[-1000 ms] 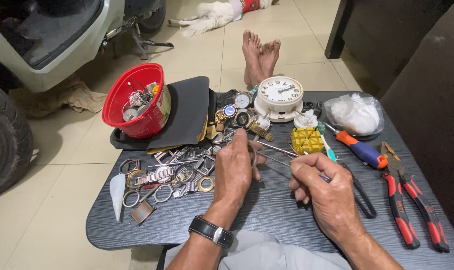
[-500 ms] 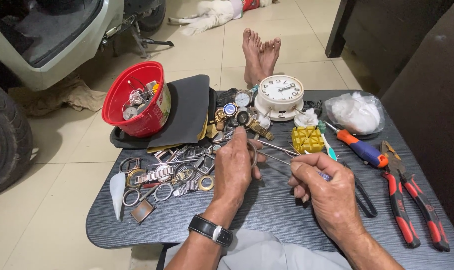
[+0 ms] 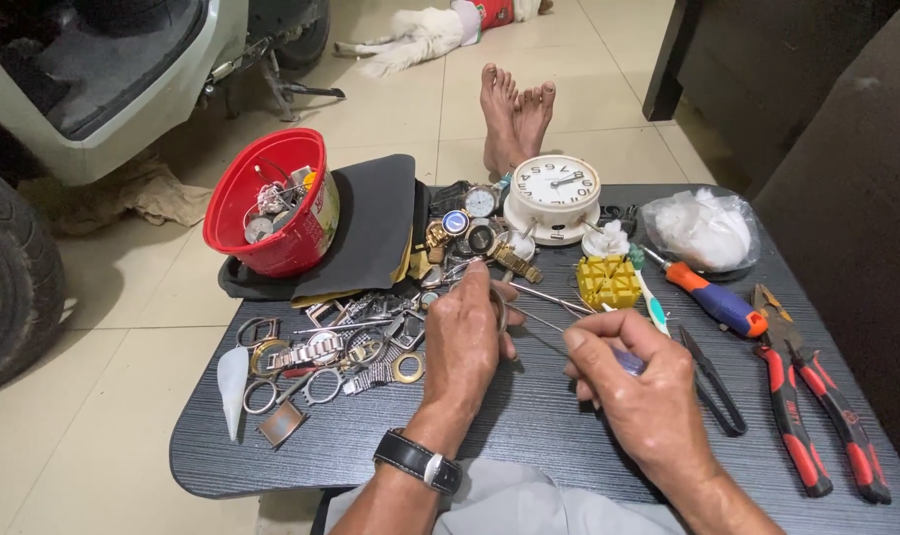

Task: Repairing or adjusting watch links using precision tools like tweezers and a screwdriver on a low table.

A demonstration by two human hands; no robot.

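My left hand (image 3: 465, 342), with a black wristwatch on its wrist, is closed around a small round metal watch part over the middle of the dark table (image 3: 529, 416); the part is mostly hidden by the fingers. My right hand (image 3: 628, 386) pinches a thin metal tool with a blue handle (image 3: 559, 337), whose tip points left into the part. A heap of watch cases, rings and metal bands (image 3: 341, 352) lies just left of the left hand.
A red bucket of parts (image 3: 271, 203) rests on a black cloth at the back left. A white alarm clock (image 3: 554, 193), yellow block (image 3: 608, 280), screwdriver (image 3: 712, 297), red pliers (image 3: 816, 406), black tweezers and a plastic bag (image 3: 702, 228) lie right. Bare feet (image 3: 514, 114) rest beyond.
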